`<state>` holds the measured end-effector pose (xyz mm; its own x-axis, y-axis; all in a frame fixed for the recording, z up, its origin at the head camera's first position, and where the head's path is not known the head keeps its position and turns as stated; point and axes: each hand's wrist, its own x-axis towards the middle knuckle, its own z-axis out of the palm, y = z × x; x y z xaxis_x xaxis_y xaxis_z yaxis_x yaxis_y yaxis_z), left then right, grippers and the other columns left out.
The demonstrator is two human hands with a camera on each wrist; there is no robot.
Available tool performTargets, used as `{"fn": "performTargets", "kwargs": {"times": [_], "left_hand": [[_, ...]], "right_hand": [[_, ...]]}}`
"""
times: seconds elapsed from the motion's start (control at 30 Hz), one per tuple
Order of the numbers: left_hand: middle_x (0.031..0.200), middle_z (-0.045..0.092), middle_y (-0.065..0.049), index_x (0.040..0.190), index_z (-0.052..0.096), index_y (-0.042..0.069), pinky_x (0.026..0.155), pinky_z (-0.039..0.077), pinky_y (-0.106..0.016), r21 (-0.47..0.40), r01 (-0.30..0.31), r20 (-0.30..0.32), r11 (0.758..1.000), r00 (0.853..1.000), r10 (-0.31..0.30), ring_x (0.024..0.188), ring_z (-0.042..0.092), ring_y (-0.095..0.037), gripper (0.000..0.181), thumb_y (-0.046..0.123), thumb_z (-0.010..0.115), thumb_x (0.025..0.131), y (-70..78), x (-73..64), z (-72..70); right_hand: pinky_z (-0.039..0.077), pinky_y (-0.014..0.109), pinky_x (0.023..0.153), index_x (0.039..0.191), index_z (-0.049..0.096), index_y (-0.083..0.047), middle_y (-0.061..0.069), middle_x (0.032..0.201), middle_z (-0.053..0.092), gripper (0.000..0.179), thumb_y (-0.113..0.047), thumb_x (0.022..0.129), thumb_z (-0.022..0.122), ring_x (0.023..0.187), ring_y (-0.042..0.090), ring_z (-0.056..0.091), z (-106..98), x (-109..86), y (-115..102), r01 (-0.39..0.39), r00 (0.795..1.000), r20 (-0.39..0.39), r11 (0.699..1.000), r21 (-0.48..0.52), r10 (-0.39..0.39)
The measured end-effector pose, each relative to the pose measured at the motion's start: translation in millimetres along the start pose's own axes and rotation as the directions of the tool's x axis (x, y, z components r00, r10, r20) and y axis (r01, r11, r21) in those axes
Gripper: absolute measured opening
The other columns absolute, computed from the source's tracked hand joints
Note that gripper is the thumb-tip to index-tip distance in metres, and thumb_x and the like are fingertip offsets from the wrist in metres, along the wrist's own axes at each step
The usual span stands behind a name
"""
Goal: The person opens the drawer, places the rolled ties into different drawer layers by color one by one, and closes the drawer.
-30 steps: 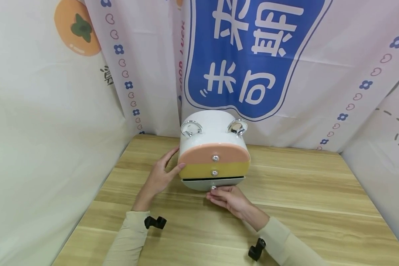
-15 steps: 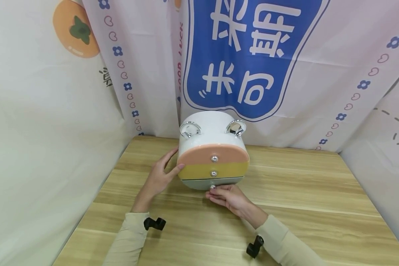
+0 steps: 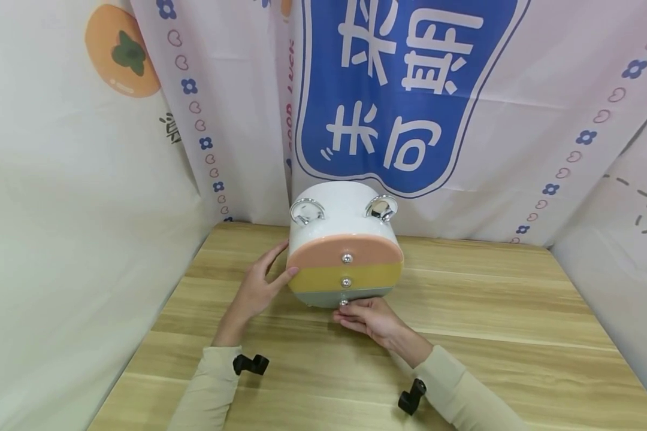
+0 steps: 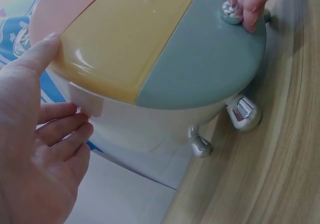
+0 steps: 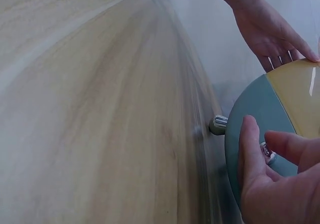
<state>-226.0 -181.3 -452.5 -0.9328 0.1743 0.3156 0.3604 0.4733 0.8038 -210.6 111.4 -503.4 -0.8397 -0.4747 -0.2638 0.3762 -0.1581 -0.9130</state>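
Observation:
A small rounded drawer box (image 3: 334,209) stands on the table, with a white body and three coloured drawer fronts. The pink (image 3: 323,250), yellow (image 3: 318,278) and grey-green (image 3: 323,297) fronts sit flush, each with a silver knob. My right hand (image 3: 374,326) pinches the bottom drawer's knob (image 4: 231,12) between thumb and fingers. On the box's left side rests my left hand (image 3: 256,287), its thumb at the edge of the yellow front and its fairly straight fingers against the white side wall, as the left wrist view shows.
Two shiny round ear-like pieces (image 3: 307,211) stick up from the box top. Short silver feet (image 4: 243,113) hold it off the wooden table (image 3: 496,299). Close behind hangs a printed curtain (image 3: 237,120), and pale cloth walls (image 3: 59,209) stand at both sides.
The bottom drawer has slid in: its dark gap narrowed and is now gone. My right hand moved slightly inward with the knob. The left hand stays at the box's side.

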Motion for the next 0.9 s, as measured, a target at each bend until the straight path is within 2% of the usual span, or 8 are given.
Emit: {"fn": "performTargets", "kwargs": {"times": [0.27,0.4,0.5,0.63,0.7,0.73,0.83,0.9], "left_hand": [[0.17,0.04,-0.01,0.164,0.041,0.019,0.127,0.034,-0.062,0.019,0.013,-0.009,1.0,1.0,-0.013,0.159,0.034,-0.036,0.07,0.044,0.066,0.104,0.4,-2.1,-2.9],[0.169,0.041,-0.012,0.163,0.041,0.02,0.126,0.034,-0.064,0.049,0.001,-0.016,0.999,1.0,0.0,0.158,0.036,-0.037,0.07,0.045,0.066,0.103,-1.0,-1.0,-5.6],[0.169,0.041,-0.013,0.164,0.039,0.022,0.126,0.032,-0.068,0.072,-0.006,0.0,0.997,1.0,0.006,0.158,0.035,-0.038,0.073,0.047,0.067,0.102,-1.4,-0.9,-6.6],[0.173,0.033,-0.013,0.167,0.031,0.024,0.126,0.028,-0.071,0.118,0.03,0.043,0.993,0.998,-0.035,0.16,0.03,-0.04,0.082,0.054,0.067,0.1,-2.1,-3.1,-8.2],[0.175,0.029,-0.012,0.168,0.028,0.023,0.127,0.027,-0.071,0.161,0.058,0.06,0.985,0.996,-0.069,0.161,0.027,-0.04,0.088,0.061,0.066,0.098,-2.0,-4.9,-10.1],[0.175,0.027,-0.011,0.169,0.026,0.022,0.127,0.026,-0.071,0.187,0.072,0.066,0.98,0.994,-0.086,0.161,0.026,-0.04,0.092,0.064,0.065,0.097,-1.8,-5.9,-11.3],[0.177,0.023,-0.011,0.17,0.02,0.02,0.127,0.025,-0.071,0.273,0.088,0.088,0.958,0.989,-0.115,0.162,0.025,-0.042,0.101,0.073,0.061,0.094,-1.7,-8.7,-15.7],[0.177,0.02,-0.009,0.171,0.018,0.02,0.127,0.026,-0.07,0.332,0.088,0.098,0.939,0.987,-0.127,0.162,0.025,-0.041,0.105,0.078,0.059,0.093,-1.9,-10.8,-18.5]], "right_hand": [[0.063,0.029,0.098,0.134,0.053,0.025,0.02,0.116,0.079,0.044,-0.005,0.104,0.064,0.106,0.019,0.079,1,2.2,-1,-0.002,1.0,0.009,0.999,-0.032,0.002],[0.062,0.035,0.101,0.132,0.058,0.022,0.022,0.118,0.077,0.044,-0.011,0.104,0.066,0.107,0.021,0.078,0,3.0,-2,0.022,1.0,0.023,0.99,-0.139,-0.02],[0.063,0.038,0.101,0.13,0.062,0.019,0.026,0.121,0.075,0.043,-0.016,0.105,0.066,0.109,0.025,0.078,-4,-1.2,-4,0.035,0.999,0.035,0.962,-0.272,-0.026],[0.063,0.039,0.101,0.132,0.063,0.016,0.029,0.123,0.074,0.044,-0.02,0.107,0.062,0.113,0.032,0.076,-14,-13.9,-15,0.044,0.997,0.073,0.899,-0.436,-0.013],[0.064,0.039,0.099,0.132,0.064,0.014,0.027,0.121,0.075,0.043,-0.021,0.107,0.061,0.112,0.033,0.076,-19,-22.1,-23,0.059,0.996,0.084,0.851,-0.521,-0.017],[0.065,0.039,0.097,0.132,0.065,0.013,0.026,0.12,0.075,0.043,-0.022,0.107,0.061,0.11,0.033,0.076,-23,-26.5,-27,0.074,0.996,0.088,0.815,-0.575,-0.028],[0.066,0.037,0.092,0.132,0.068,0.009,0.02,0.118,0.078,0.044,-0.027,0.105,0.065,0.108,0.028,0.076,-34,-40.8,-39,0.126,0.992,0.077,0.657,-0.743,-0.104],[0.065,0.038,0.092,0.134,0.068,0.006,0.018,0.122,0.077,0.049,-0.033,0.104,0.067,0.11,0.027,0.075,-41,-51.1,-47,0.124,0.987,0.047,0.535,-0.835,-0.156]]}}
